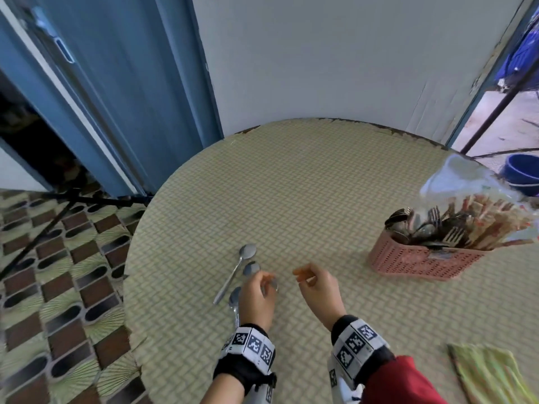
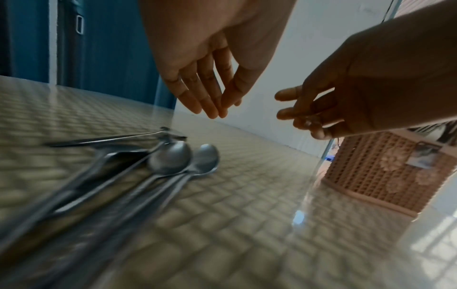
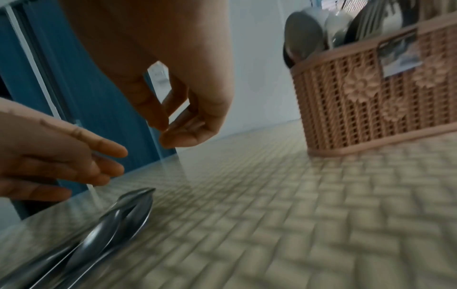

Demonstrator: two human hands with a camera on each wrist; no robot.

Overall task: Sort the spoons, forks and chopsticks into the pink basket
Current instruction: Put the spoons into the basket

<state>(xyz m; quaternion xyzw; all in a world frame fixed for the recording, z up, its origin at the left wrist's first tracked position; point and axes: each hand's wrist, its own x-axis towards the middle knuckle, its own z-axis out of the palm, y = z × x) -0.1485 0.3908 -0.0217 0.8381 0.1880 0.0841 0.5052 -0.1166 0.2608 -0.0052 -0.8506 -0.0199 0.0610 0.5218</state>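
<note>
Steel spoons (image 1: 242, 272) are lying bunched well left of the pink basket (image 1: 420, 260), under the left hand (image 1: 258, 298) hovering with loose, empty fingers, risking a fumbled, scattering pickup.

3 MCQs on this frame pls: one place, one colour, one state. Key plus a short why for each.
1. Where do the loose spoons lie on the table?
A. under the left hand
B. behind the basket
C. on the green cloth

2. What colour is the basket?
A. blue
B. pink
C. white

3. What is the right hand holding?
A. a fork
B. a bundle of chopsticks
C. nothing

Key:
1 A, the head view shows the spoons beneath and just beyond that hand.
2 B, its latticed wall is pink.
3 C, its fingers curl loosely round nothing in the right wrist view.
</note>
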